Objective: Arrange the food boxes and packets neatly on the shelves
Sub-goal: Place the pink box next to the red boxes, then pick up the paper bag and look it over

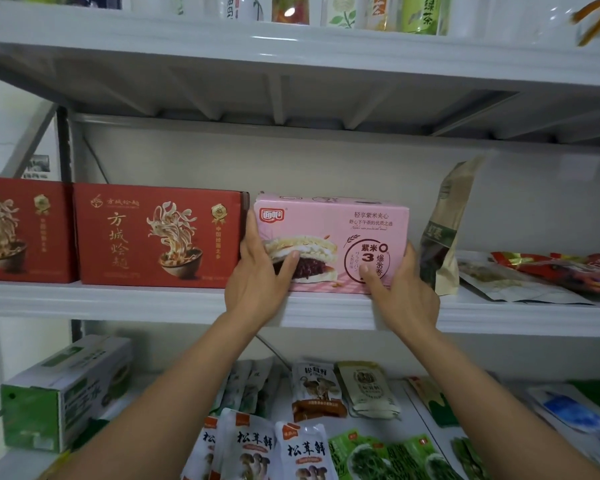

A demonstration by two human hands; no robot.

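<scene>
Middle shelf, left end: a far-left red noodle box stands upright, cut off by the frame edge. A second red noodle box stands just beside it, printed face forward and front edge near the shelf lip.

Centre: the pink bread box stands on the same shelf, long face forward, close against the second red noodle box. The left hand grasps its left end, with the thumb laid across the sandwich picture on the front and the fingers wrapped round the end, in the narrow gap beside the red box. The right hand grasps the right end, thumb on the front face near the round emblem and fingers curled behind the corner. The bottom edge of the box is level with the shelf surface. Whether its weight rests fully on the shelf cannot be told.

Right of the box: a brown paper pouch stands upright, leaning slightly, near the right hand. Beyond it, flat packets lie overlapped on the shelf.

Lower shelf, left to right: a green-and-white carton at an angle, white mushroom packets overlapping, and green vegetable packets.

Top shelf: drink bottles, lower parts visible.
</scene>
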